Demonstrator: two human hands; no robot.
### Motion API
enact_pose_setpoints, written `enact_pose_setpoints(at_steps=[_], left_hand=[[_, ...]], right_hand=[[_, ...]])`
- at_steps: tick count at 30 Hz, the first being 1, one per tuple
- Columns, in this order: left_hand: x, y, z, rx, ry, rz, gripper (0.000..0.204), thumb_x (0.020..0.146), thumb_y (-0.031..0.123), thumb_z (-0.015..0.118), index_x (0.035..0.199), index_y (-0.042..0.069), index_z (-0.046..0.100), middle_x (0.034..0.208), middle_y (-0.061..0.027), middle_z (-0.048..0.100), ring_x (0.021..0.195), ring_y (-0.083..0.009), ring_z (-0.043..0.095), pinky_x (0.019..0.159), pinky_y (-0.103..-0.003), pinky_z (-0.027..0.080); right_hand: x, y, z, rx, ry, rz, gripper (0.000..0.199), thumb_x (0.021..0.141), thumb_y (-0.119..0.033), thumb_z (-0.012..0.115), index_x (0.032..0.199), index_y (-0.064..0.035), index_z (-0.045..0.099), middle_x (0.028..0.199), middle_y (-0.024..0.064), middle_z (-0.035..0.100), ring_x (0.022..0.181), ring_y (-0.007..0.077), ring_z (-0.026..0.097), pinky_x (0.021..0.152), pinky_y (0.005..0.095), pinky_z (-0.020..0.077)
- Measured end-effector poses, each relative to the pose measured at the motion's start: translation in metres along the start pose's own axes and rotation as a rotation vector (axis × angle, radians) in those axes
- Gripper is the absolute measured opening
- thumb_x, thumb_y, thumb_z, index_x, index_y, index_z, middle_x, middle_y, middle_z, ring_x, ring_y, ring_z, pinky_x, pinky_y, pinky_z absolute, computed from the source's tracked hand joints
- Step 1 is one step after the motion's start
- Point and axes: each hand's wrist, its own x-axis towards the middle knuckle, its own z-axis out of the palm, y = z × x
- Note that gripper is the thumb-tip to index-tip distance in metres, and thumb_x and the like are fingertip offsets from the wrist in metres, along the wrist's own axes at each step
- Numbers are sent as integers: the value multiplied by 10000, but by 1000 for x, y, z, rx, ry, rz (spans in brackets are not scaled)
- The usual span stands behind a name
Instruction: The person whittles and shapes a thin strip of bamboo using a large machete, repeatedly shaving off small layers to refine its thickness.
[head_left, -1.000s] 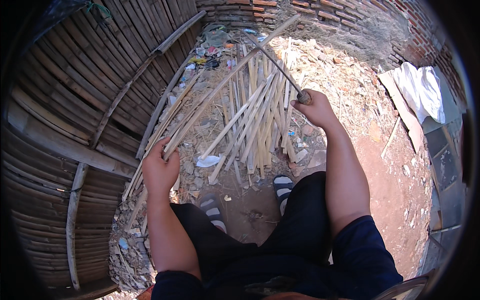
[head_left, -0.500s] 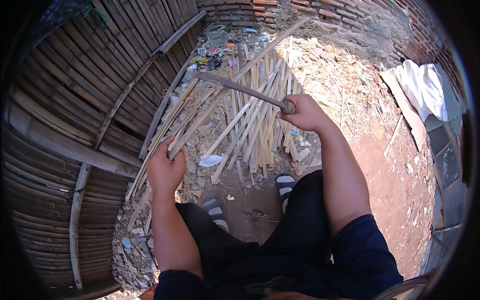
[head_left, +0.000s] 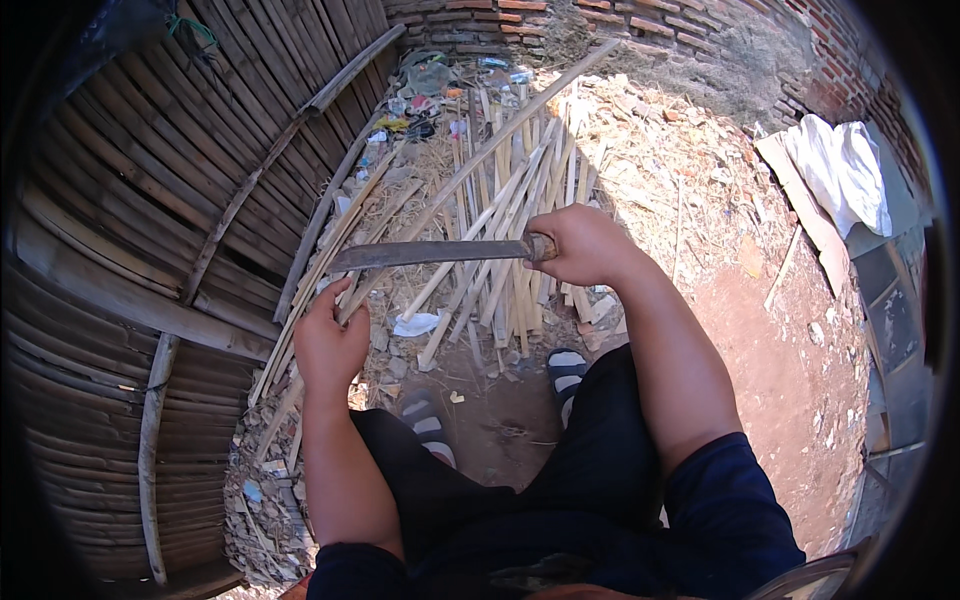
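Note:
My right hand (head_left: 580, 246) is closed round the short handle of a machete (head_left: 430, 254). Its dark blade points left, across the wooden strip and just beyond my left hand. My left hand (head_left: 333, 335) grips a long wooden strip (head_left: 535, 114) between thumb and fingers. From there the strip runs up and away to the right, its far end near the brick wall. The blade overlaps the strip a little past my left fingers; I cannot tell whether they touch. Beneath both lies a loose pile of pale wooden strips (head_left: 507, 215).
A bamboo slat wall (head_left: 110, 200) stands close on the left, and a brick wall (head_left: 660, 35) at the back. Litter and rubble cover the ground around the pile. To the right, a white sack (head_left: 840, 175) lies by a brown board (head_left: 805, 215). My sandalled feet are near the pile.
My right hand has come down and slightly left, bringing the machete from above to a nearly level position across the strip. My left hand has stayed almost in place.

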Motion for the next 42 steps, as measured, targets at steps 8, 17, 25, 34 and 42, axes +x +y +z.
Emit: enact_pose_setpoints(at_steps=[8,17,25,34,42], left_hand=[[5,-17,-4,-30,59,-18,427,847,227,763,1246,75,756,715,-121,667,588,-208,644,602,-357,504],[2,-1,-3,-7,1,-42,411,858,214,768,1241,65,755,702,-84,642,587,-181,594,593,-338,476],[2,-5,-7,-17,29,-7,418,845,223,763,1234,72,760,729,-129,706,602,-237,684,618,-365,523],[4,-6,0,-35,35,11,424,848,234,757,1232,54,756,700,-128,696,596,-237,684,608,-367,514],[0,1,-7,-5,-19,-23,384,902,195,777,1243,24,737,764,-109,671,598,-115,526,612,-329,469]], right_hand=[[-2,64,-10,251,308,414,399,874,-366,821,1055,-20,740,891,199,739,858,329,729,786,442,551],[-2,16,-3,22,39,120,389,846,-375,831,1064,-65,743,911,201,729,900,403,709,808,473,548],[5,36,4,135,168,171,418,856,-409,826,1035,-44,733,885,199,724,889,394,708,807,474,544],[-3,33,-10,127,100,259,427,871,-388,814,1065,-17,727,944,222,738,933,393,718,848,464,558],[4,-3,-3,20,-64,18,360,839,-350,820,1080,-91,751,948,192,742,966,408,709,831,513,548]])
